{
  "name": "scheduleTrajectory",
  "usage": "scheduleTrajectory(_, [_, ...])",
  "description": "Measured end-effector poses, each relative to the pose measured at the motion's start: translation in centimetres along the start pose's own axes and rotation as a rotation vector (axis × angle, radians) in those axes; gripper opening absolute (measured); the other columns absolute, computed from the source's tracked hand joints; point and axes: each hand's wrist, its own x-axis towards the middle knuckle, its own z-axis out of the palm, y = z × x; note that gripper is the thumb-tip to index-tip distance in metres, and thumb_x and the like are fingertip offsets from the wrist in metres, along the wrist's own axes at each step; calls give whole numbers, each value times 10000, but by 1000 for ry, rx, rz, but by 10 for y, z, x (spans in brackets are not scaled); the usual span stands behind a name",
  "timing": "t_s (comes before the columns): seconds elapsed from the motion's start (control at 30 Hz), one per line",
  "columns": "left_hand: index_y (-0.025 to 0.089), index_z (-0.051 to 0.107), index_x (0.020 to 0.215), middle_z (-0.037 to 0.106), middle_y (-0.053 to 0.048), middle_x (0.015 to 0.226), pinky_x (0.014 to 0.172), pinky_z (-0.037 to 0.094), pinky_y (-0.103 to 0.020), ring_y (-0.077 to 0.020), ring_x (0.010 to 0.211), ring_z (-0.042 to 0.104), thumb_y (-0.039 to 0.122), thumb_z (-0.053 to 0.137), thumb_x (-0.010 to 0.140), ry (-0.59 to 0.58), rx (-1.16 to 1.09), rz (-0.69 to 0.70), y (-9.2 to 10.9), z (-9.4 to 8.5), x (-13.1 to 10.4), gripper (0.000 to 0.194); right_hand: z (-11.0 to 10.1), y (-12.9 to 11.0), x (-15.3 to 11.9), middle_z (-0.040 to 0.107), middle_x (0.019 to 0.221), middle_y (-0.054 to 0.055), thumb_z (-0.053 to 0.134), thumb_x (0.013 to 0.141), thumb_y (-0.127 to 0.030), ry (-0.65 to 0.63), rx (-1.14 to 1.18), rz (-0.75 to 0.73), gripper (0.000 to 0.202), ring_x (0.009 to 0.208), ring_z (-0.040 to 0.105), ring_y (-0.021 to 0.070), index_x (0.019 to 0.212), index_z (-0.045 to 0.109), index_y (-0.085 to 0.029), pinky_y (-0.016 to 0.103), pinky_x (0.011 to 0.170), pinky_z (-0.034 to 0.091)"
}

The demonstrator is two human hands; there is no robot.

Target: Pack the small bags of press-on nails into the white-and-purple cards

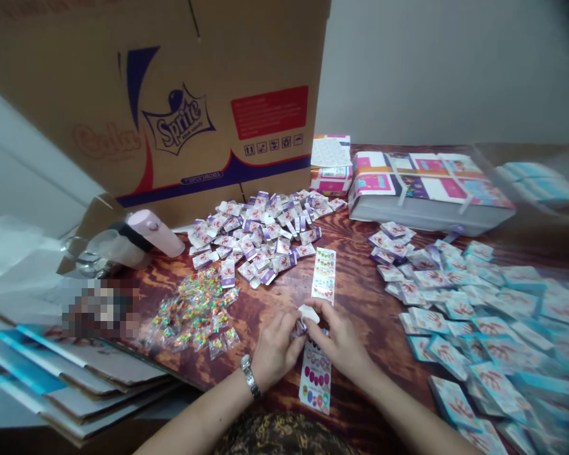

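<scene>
Small white packet (308,313) is pinched between both grips, left hand (275,347) and right hand (341,344) closed on it from either side, equally near. Just toward the body from it, a sticker sheet (315,379) lies on the table (360,297), long axis pointing away from the body.

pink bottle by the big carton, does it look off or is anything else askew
Yes: the pink bottle lies on its side on the table instead of standing, below the cardboard box. Nothing looks spilled. Both hands, left hand and right hand, pinch a small white packet.
</scene>
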Motion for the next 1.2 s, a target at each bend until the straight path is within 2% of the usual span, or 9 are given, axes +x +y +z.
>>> scheduleTrajectory(0.1, [181,440,1152,546,-93,1134,905,442,-345,-204,1062,509,141,479,812,15,80,12,-1,2,1,344,8,1,0,625,985,55,497,837,-274,94,-8,19,295,884,589,198,1124,491,-206,327,806,455])
scheduleTrajectory(0.2, [161,423,1192,509,-117,1209,935,429,-364,-221,1115,481,100,458,790,10,181,34,-5,1,3,409,14,1,0,632,994,57,498,848,-304,122,159,89,306,884,598,191,1140,505,-211,310,791,470])
scheduleTrajectory(0.37, [157,393,1236,515,-125,1208,930,439,-389,-232,1119,487,92,438,781,-2,257,23,-9,-1,6,462,23,3,3,646,1000,57,524,838,-355,129,492,224,247,925,593,201,1013,603,-199,320,822,470])
scheduleTrajectory(0.5, [144,398,1215,542,-122,1159,928,443,-382,-230,1103,497,84,453,770,22,255,33,-10,2,7,453,29,6,7,661,900,50,611,772,-347,166,585,298,225,854,605,200,931,624,-187,342,810,475])
scheduleTrajectory(0.7, [135,388,1206,551,-120,1135,924,445,-363,-215,1078,513,83,447,773,46,225,23,-10,6,6,440,37,12,9,654,849,41,627,753,-322,232,562,300,199,809,602,185,896,615,-184,330,779,473])
scheduleTrajectory(0.9, [88,302,1287,563,-152,1101,835,494,-354,-230,989,563,99,453,752,104,280,-17,-16,10,5,557,38,12,13,646,808,34,614,757,-302,254,466,305,158,765,601,180,856,605,-180,312,733,479])
scheduleTrajectory(1.1, [102,285,1331,539,-157,1187,885,471,-380,-245,1062,529,110,452,775,89,294,1,-16,7,10,580,30,0,13,653,914,67,537,811,-330,206,216,213,199,842,603,208,917,628,-188,331,768,471])
scheduleTrajectory(1.2, [123,239,1364,508,-146,1244,924,451,-385,-237,1123,495,121,454,788,93,235,-2,-15,6,13,614,25,-1,15,652,940,67,528,821,-336,201,227,201,212,862,598,207,946,623,-194,332,782,469])
